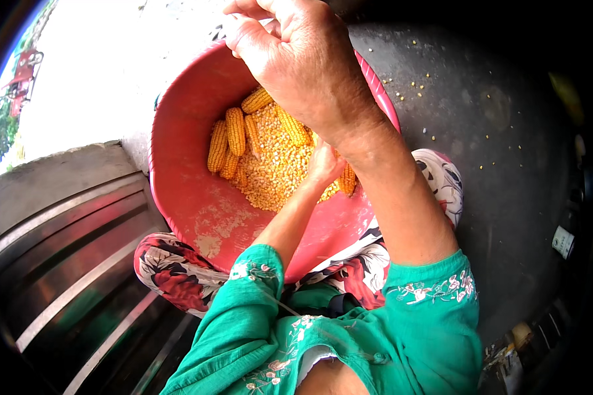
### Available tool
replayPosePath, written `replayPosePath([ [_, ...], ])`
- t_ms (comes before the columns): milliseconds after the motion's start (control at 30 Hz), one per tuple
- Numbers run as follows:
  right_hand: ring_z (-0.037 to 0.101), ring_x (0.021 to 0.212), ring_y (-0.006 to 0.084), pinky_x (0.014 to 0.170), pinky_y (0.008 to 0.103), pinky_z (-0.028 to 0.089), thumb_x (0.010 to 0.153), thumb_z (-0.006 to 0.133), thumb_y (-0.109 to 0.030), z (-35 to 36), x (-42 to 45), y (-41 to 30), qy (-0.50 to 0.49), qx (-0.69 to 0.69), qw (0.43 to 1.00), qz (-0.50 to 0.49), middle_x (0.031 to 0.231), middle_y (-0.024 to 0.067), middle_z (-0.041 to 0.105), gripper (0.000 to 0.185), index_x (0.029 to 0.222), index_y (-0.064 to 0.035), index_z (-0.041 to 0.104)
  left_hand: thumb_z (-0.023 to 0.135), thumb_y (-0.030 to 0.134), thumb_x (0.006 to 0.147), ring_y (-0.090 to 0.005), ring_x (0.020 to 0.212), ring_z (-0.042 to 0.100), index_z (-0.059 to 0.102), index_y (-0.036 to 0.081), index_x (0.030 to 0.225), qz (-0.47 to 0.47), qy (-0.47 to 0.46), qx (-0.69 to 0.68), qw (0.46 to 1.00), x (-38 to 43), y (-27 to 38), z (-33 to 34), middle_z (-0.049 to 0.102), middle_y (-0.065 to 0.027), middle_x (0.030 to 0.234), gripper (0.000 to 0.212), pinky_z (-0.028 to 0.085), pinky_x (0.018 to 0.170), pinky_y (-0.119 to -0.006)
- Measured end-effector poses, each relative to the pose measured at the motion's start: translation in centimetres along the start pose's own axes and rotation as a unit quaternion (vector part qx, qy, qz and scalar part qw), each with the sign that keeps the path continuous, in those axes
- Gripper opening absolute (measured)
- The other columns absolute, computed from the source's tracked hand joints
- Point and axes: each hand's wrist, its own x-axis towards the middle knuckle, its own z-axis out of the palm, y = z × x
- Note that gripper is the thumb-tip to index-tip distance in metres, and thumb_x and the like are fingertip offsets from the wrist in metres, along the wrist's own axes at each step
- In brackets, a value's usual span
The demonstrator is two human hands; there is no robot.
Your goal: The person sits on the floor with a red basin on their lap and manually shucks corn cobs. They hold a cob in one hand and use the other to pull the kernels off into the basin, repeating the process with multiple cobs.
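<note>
A large red plastic basin (183,133) stands between my knees. In it lies a heap of loose yellow corn kernels (272,170), with several whole corn cobs (235,131) on top, mostly at the left. My left hand (324,162) reaches down into the basin among the kernels, beside a corn cob (347,178) at the right. Its fingers are hidden behind my right forearm. High above the basin and close to the camera is my right hand (291,54), its fingers bent. The frame's top edge cuts it off, so whether it holds anything is not visible.
Scattered kernels lie on the dark floor (454,118) to the right. Ribbed metal panels (79,256) stand at the left below a concrete ledge (64,168). A labelled container (563,242) is at the far right. A red vehicle (24,79) shows outdoors.
</note>
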Motion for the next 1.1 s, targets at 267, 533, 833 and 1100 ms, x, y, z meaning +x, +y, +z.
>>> replayPosePath([
  [267, 0.060, 0.073, 0.0414, 0.061, 0.0424, 0.045, 0.087, 0.048, -0.011, -0.7, -0.3, -0.5, 0.022, 0.035, 0.998, -0.048, 0.074, 0.0256, 0.058, 0.016, 0.085, 0.0044, 0.053, 0.062, 0.040, 0.076, -0.0399, 0.105, 0.054, 0.041, 0.006, 0.129, -0.006, -0.044, 0.043, 0.998, 1.9, -1.0, 2.7, 0.057, -0.0215, 0.114, 0.066, 0.044, 0.085, -0.046],
  [533, 0.060, 0.080, 0.0423, 0.066, 0.0417, 0.046, 0.088, 0.048, -0.013, 0.2, 0.6, 1.4, 0.038, 0.006, 0.998, -0.052, 0.079, 0.0271, 0.059, 0.020, 0.088, 0.0056, 0.055, 0.072, 0.017, 0.068, -0.0320, 0.094, 0.061, 0.036, 0.004, 0.130, -0.015, -0.066, 0.009, 0.998, -3.8, -7.6, 0.9, 0.059, -0.0209, 0.104, 0.072, 0.050, 0.077, -0.041],
  [833, 0.066, 0.074, 0.0261, 0.070, 0.0343, 0.051, 0.081, 0.061, -0.020, 0.9, -0.1, 1.9, -0.084, -0.035, 0.995, 0.040, 0.078, 0.0164, 0.067, 0.021, 0.087, 0.0000, 0.062, 0.069, 0.001, 0.060, -0.0157, 0.087, 0.059, 0.047, 0.005, 0.114, -0.130, -0.048, -0.371, 0.918, -4.1, -1.2, -17.5, 0.057, -0.0071, 0.100, 0.058, 0.051, 0.077, -0.029],
  [1100, 0.063, 0.071, 0.0206, 0.068, 0.0358, 0.048, 0.086, 0.058, -0.039, 2.7, -2.2, 2.2, -0.302, -0.068, 0.937, 0.159, 0.075, 0.0129, 0.065, 0.040, 0.086, -0.0003, 0.065, 0.073, 0.000, 0.056, -0.0147, 0.104, 0.053, 0.048, 0.007, 0.112, 0.025, -0.082, -0.356, 0.931, -8.6, 7.5, -25.9, 0.055, -0.0050, 0.110, 0.061, 0.043, 0.092, -0.030],
])
